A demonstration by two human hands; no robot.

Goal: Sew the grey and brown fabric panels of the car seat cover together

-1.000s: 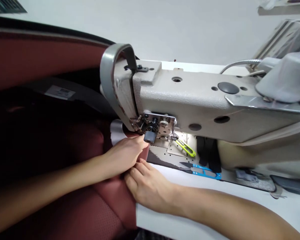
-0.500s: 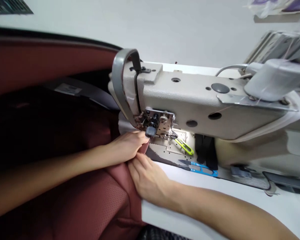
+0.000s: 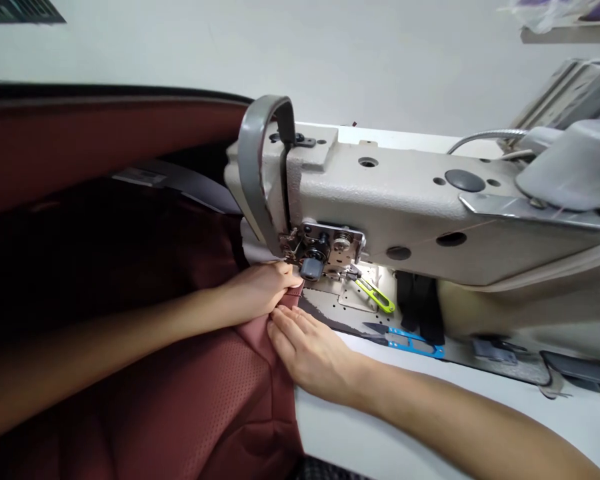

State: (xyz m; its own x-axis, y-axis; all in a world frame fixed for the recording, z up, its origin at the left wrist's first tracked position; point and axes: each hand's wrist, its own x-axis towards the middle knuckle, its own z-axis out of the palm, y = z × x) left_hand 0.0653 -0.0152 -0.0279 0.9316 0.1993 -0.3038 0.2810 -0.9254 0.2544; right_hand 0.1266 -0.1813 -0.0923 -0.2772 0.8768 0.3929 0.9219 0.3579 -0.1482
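Observation:
A dark red perforated cover point(image 3: 215, 407), leather-like with stitched seams, drapes across the left side and up to the sewing machine point(image 3: 370, 193). Close to the machine's needle area, my left hand point(image 3: 257, 290) is closed on the cover's edge, its fingertips just under the grey knob point(image 3: 312, 268). My right hand point(image 3: 315, 353) grips the same edge slightly nearer to me, fingers together and thumb hidden. The two hands almost touch. Needle and presser foot are mostly hidden behind the machine head and my fingers.
Yellow-green thread snips point(image 3: 375, 293) lie on the lit machine bed, with blue thread snips point(image 3: 413, 341) nearer the front. A white thread cone point(image 3: 575, 163) stands on the right. The white tabletop point(image 3: 340, 427) runs along the front.
My right hand's fingers have loosened a little and lie flatter along the edge. More of the cover's edge shows by my left fingertips. The view has shifted slightly.

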